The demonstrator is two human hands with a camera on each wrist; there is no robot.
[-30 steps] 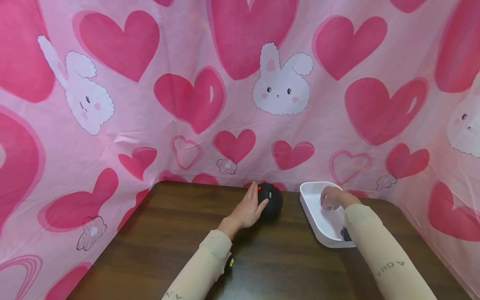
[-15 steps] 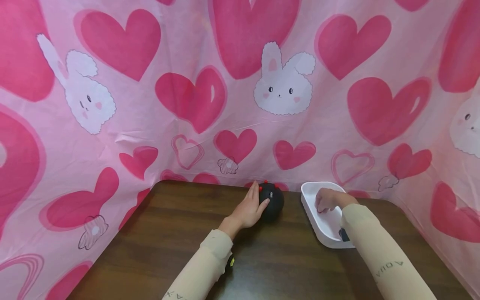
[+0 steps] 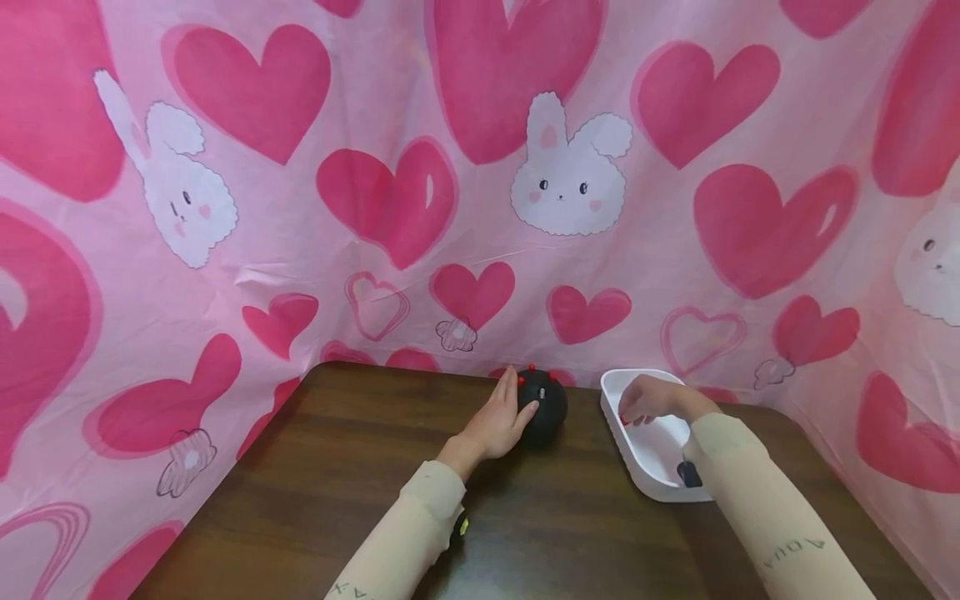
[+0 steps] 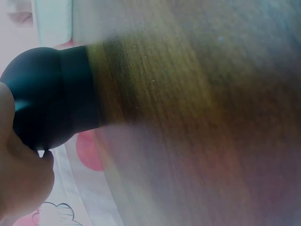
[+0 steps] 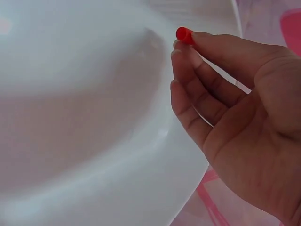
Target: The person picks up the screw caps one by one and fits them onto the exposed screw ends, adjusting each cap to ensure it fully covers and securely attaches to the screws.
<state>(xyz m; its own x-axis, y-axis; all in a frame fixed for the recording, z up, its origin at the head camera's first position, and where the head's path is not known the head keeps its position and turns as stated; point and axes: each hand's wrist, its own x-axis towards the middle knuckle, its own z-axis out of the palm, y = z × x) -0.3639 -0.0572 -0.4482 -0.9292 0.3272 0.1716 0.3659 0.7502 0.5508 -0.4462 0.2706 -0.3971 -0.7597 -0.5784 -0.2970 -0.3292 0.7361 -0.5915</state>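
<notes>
A black ball-shaped thing (image 3: 544, 417) stands on the table, with several small red pegs (image 3: 552, 377) and a small silvery piece on its top. In the left wrist view, the black ball (image 4: 44, 99) narrows into a short cylindrical base. My left hand (image 3: 495, 423) rests against its left side, fingers extended and thumb across the front. Over the white tray (image 3: 641, 457), my right hand (image 3: 651, 400) pinches a small red tube (image 5: 185, 35) between thumb and fingertip. The tube's hollow end shows in the right wrist view. The remaining fingers are bent loosely.
A small dark item (image 3: 687, 474) lies in the tray's near end, partly hidden by the right sleeve (image 3: 738, 462). The brown wooden table (image 3: 360, 467) meets a pink heart-and-rabbit cloth (image 3: 480, 225) at the back and sides.
My right hand has moved left inside the tray toward its left rim, and the red tube now shows at its fingertips. The left hand and the black ball stay put.
</notes>
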